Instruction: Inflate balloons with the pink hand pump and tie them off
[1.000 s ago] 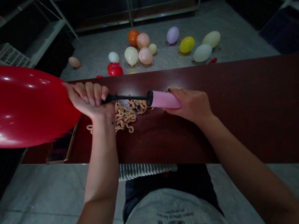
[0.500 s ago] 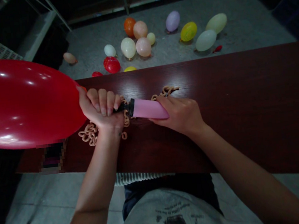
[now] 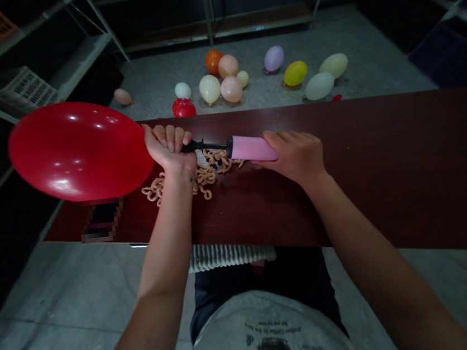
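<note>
A large inflated red balloon (image 3: 81, 150) extends left from my left hand (image 3: 171, 145). That hand is closed around the black handle end of a balloon pump and the balloon's neck, which its fingers hide. My right hand (image 3: 296, 154) grips the pink barrel of the balloon pump (image 3: 251, 148). Between the hands a length of black rod shows. Beneath, on the dark red-brown table (image 3: 384, 169), lies a heap of tan, curly, squiggle-shaped pieces (image 3: 206, 175), partly covered by my left wrist. A pixelated, phone-shaped object (image 3: 103, 219) rests at the table's left end.
Several smaller balloons lie on the floor beyond the table, among them an orange balloon (image 3: 214, 62), a purple balloon (image 3: 274, 58) and a yellow balloon (image 3: 295, 73). Metal shelving (image 3: 258, 26) stands behind them. A white crate (image 3: 33, 88) sits on the left shelf.
The pump's barrel has been drawn away from the black handle end, so more rod shows. My view has tilted up and the red balloon appears smaller and farther right in it.
</note>
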Tool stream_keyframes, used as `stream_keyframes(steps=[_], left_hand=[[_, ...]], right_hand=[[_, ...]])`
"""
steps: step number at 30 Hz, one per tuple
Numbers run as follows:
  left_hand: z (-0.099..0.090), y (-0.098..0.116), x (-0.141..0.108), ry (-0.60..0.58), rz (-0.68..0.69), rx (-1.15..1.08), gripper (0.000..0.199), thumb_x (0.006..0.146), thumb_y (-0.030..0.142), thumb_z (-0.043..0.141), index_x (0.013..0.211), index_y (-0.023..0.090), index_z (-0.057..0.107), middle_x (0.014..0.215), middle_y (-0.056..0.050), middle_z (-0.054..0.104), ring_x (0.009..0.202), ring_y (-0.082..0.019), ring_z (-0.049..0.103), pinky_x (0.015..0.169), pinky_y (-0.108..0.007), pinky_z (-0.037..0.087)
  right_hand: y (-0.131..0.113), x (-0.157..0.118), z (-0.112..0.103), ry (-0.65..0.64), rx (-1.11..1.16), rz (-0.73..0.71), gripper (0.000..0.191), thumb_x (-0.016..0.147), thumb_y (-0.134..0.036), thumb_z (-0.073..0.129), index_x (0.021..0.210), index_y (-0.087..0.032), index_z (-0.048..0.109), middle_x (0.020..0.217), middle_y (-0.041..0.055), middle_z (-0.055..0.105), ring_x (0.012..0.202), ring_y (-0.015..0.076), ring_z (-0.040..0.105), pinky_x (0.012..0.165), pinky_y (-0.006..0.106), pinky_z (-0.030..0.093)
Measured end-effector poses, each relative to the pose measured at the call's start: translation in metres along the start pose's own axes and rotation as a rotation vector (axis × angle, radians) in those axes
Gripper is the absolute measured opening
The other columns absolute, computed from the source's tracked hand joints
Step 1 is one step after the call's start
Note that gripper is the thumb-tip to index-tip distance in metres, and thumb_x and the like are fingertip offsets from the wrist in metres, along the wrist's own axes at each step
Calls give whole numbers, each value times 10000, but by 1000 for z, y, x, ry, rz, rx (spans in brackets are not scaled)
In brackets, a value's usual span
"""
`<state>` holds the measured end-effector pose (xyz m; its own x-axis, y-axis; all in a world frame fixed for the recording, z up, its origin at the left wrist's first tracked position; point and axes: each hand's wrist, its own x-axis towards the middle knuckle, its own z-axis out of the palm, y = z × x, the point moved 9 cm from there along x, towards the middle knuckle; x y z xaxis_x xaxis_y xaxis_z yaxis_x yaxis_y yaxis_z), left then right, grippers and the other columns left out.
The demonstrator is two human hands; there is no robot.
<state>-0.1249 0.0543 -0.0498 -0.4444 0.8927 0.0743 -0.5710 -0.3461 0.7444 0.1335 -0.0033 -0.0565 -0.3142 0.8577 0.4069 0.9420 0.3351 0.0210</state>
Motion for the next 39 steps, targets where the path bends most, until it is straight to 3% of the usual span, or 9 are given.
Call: stream_keyframes(steps=[9, 14, 18, 24, 33, 39], left_hand=[[-21, 12, 15, 82, 55, 11, 684, 916, 675, 479, 535, 197, 173, 463, 94, 94, 381, -69, 121, 387, -218, 225], [-23, 16, 13, 61, 49, -68, 662, 934, 700, 403, 541, 208, 199, 436, 81, 147, 366, -76, 132, 380, -232, 225], [-23, 21, 13, 51, 54, -84, 664, 925, 730, 370, 546, 205, 222, 442, 72, 178, 365, -78, 172, 376, -232, 220], [-7, 23, 3, 4, 46, -66, 673, 953, 698, 340, 518, 201, 212, 440, 62, 134, 357, -86, 177, 367, -242, 208], [37, -10, -34, -49, -131, -66, 669, 998, 648, 224, 512, 198, 128, 401, 56, 103, 315, -72, 103, 335, -233, 200], [34, -17, -30, -150, -103, -50, 626, 1043, 513, 315, 515, 202, 188, 389, 51, 161, 323, -85, 126, 370, -265, 243]], right_hand=[[26, -4, 5, -5, -103, 36, 619, 867, -677, 472, 1203, -182, 629, 1003, 129, 701, 862, 258, 588, 694, 329, 310], [22, -8, 7, -2, -75, 14, 632, 857, -712, 463, 1204, -216, 647, 951, 88, 731, 775, 223, 615, 649, 309, 308], [14, -10, 6, -1, -2, -7, 645, 851, -685, 510, 1272, -212, 631, 1038, 98, 747, 787, 224, 649, 652, 317, 333], [6, -6, 5, -41, 56, 31, 653, 849, -664, 504, 1281, -187, 619, 1134, 106, 729, 845, 255, 679, 683, 328, 386], [-22, -3, 3, -81, 159, 42, 621, 852, -702, 488, 1195, -204, 632, 996, 86, 744, 783, 228, 662, 638, 327, 361], [-22, -4, 7, -101, 174, 43, 620, 850, -689, 511, 1233, -214, 619, 996, 78, 743, 751, 221, 650, 625, 330, 338]])
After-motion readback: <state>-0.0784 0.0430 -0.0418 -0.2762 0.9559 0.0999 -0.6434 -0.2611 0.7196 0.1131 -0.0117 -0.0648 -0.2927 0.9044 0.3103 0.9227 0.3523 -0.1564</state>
